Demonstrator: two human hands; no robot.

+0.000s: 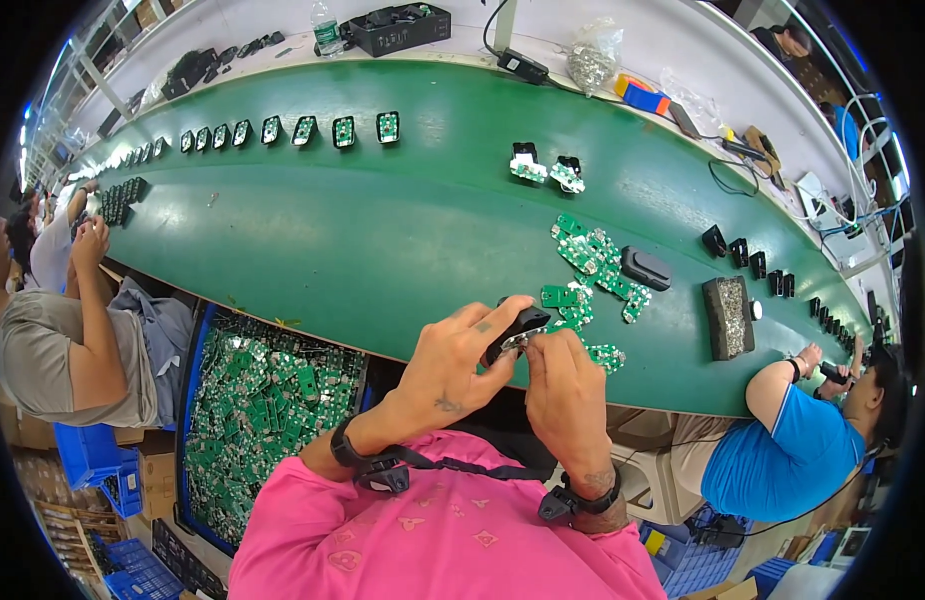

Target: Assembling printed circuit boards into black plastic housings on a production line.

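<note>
Near the table's front edge, my left hand [448,365] grips a small black plastic housing [528,321] between thumb and fingers. My right hand [568,395] is closed in a pinch at the housing's open side, where a pale, shiny part shows; my fingers hide what they hold. Just beyond my hands lies a loose heap of green circuit boards [589,255]. A black oval case [646,268] rests against the heap's right side. Farther back stand two black housings, each with a board [528,172] partly sticking out.
Board-filled housings [304,131] form a row along the far left of the green table [383,230]. Black housings [740,251] and a dark speckled block [728,318] are at right. A blue-edged bin of boards [273,400] stands below left. Co-workers sit on both sides.
</note>
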